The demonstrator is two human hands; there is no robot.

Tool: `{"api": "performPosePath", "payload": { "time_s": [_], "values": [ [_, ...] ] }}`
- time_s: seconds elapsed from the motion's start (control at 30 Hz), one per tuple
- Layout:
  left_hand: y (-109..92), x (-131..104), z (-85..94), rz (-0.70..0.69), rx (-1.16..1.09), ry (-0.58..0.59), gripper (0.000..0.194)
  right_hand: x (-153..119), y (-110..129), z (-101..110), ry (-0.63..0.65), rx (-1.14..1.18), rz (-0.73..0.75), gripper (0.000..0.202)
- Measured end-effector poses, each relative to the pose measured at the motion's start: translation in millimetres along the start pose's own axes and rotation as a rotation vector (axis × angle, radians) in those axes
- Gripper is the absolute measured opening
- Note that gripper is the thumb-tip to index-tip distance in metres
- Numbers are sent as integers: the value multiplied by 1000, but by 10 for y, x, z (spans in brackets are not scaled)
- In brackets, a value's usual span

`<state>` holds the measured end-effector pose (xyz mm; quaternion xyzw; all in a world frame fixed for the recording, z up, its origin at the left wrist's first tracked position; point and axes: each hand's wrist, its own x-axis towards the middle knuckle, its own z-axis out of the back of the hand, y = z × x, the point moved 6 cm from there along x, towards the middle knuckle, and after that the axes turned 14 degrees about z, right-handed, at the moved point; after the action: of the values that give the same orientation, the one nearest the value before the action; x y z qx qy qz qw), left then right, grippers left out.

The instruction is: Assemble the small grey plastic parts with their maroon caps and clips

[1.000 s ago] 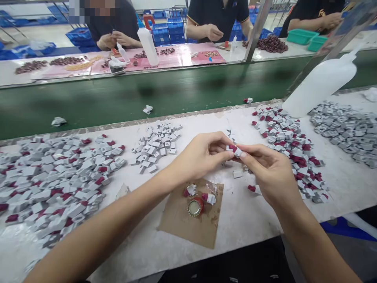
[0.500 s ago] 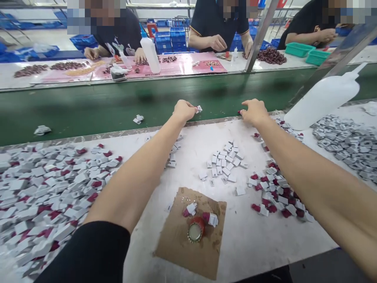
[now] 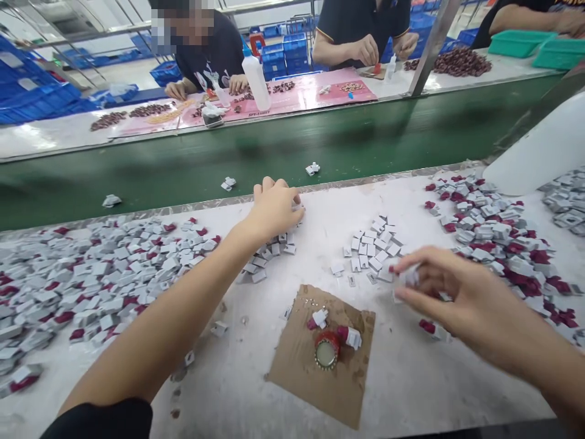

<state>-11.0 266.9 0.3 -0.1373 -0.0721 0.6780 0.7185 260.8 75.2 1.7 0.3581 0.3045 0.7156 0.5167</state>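
Observation:
My left hand (image 3: 276, 208) reaches over a small pile of white plastic pieces (image 3: 274, 249) by the near edge of the green belt. Its thumb and fingers are apart, and the fingertips are partly hidden. Blurred by motion, my right hand (image 3: 441, 286) has its fingers closed around a small white piece (image 3: 408, 277) with a dark red spot at its end. Left of that hand lies a loose group of white pieces (image 3: 372, 247). On a cardboard square (image 3: 311, 384) sit a red bottle cap (image 3: 326, 352), crown-edged, and two white-and-maroon pieces (image 3: 351, 336).
A green conveyor belt (image 3: 173, 174) crosses ahead, carrying several small assembled pieces (image 3: 313, 169). Large heaps of white and maroon pieces lie left (image 3: 114, 268) and right (image 3: 498, 225). A white squeeze bottle (image 3: 539, 146) leans at right. Co-workers sit opposite, behind a metal post (image 3: 432, 55).
A piece held in my left hand now lies on the belt, and that hand has come back over the near pile. My right hand has drawn back toward me. The view has shifted left.

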Motion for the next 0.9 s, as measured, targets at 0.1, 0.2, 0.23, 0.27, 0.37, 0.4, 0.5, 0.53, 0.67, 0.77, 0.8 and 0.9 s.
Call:
{"api": "performPosePath", "payload": {
  "time_s": [0.1, 0.2, 0.23, 0.27, 0.37, 0.4, 0.5, 0.53, 0.67, 0.77, 0.8, 0.9],
  "values": [
    [-29, -41, -28, -4, -6, -7, 3, -456, 184, -198, -62, -1, 71, 15],
    [-144, -176, -15, -37, -87, 5, 3, -712, 262, -342, -140, -20, 96, 12],
    [-180, -261, -7, -52, -169, 28, 4, -776, 276, -383, -159, -24, 104, 13],
    [-205, -362, -6, -59, -276, 71, 7, -833, 289, -418, -178, -27, 115, 14],
    [-210, -718, -81, -5, -629, 301, 27, -966, 323, -470, -252, -37, 132, 17],
    [-192, -841, -127, 35, -701, 380, 34, -993, 334, -476, -276, -36, 122, 18],
    [-103, -1172, -259, 163, -837, 553, 38, -1016, 405, -499, -316, 6, 97, 20],
    [-67, -1262, -294, 200, -876, 589, 33, -1003, 447, -516, -315, 32, 107, 21],
    [62, -1525, -337, 269, -1010, 662, 19, -890, 662, -640, -253, 115, 216, 25],
    [125, -1660, -299, 252, -1000, 695, 14, -790, 765, -754, -194, 117, 283, 25],
    [142, -1696, -285, 248, -985, 703, 15, -760, 786, -787, -182, 110, 307, 25],
    [188, -1763, -264, 252, -988, 704, 21, -689, 828, -869, -150, 86, 377, 26]
  ]
}}
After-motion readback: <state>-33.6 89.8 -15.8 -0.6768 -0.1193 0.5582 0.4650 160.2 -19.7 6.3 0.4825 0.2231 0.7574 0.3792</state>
